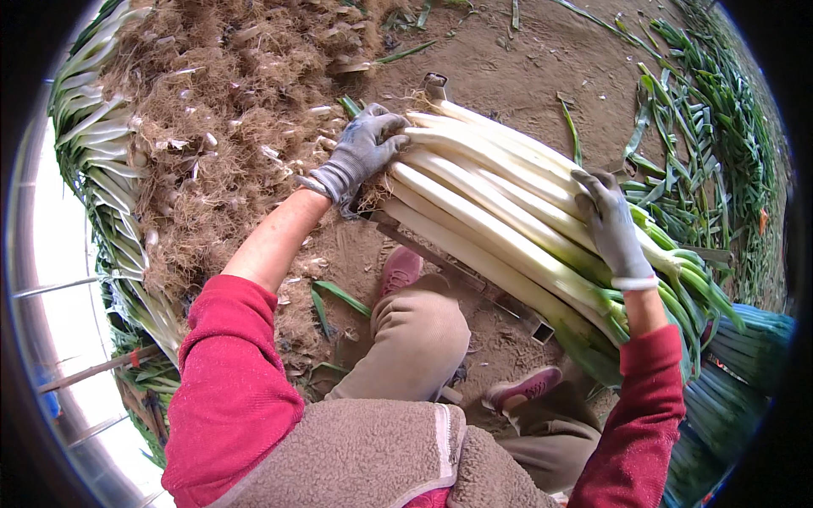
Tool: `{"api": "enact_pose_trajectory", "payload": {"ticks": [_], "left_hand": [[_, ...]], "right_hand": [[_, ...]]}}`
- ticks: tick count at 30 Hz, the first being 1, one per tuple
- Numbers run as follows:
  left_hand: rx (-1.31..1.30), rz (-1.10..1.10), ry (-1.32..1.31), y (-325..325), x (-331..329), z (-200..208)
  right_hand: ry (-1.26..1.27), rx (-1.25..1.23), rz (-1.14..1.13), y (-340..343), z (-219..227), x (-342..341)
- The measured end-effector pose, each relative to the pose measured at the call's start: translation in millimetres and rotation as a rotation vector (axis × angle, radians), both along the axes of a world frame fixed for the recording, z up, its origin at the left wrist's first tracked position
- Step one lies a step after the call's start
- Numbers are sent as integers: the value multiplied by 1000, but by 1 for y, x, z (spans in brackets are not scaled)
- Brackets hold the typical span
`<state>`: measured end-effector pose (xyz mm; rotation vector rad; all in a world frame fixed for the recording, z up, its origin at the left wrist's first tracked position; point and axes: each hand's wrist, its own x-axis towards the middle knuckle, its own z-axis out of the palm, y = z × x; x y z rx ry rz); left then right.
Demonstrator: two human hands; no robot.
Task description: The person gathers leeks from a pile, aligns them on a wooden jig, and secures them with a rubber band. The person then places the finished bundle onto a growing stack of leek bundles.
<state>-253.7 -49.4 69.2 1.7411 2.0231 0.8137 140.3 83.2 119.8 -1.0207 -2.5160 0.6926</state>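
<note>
A thick bundle of long green onions (500, 207) with white stalks lies slantwise in front of me on a low metal stand (535, 326). My left hand (366, 146), in a grey glove, is closed at the root ends of the upper stalks, its fingertips pressing on them. Toward the leafy end, my right hand (608, 222), gloved too, lies over the far side of the bundle with bent fingers gripping the stalks. The green leaves (699, 279) spread out past my right wrist. What lies under the bundle is mostly hidden.
Cut brown roots (229, 161) lie heaped on the left. Beyond them runs a row of green onions (97, 144) with white ends. Loose green leaves (720, 127) cover the ground at the far right, and bundled onions (724, 402) lie at lower right. My shoes (529, 385) stand beside the stand.
</note>
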Motion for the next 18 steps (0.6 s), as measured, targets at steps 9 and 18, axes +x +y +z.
{"api": "enact_pose_trajectory", "payload": {"ticks": [9,18], "left_hand": [[-21,-115,130,61,39,13],[232,-172,269,14,41,13]], "right_hand": [[-172,179,-60,-12,13,49],[-247,176,-86,-21,-2,51]]}}
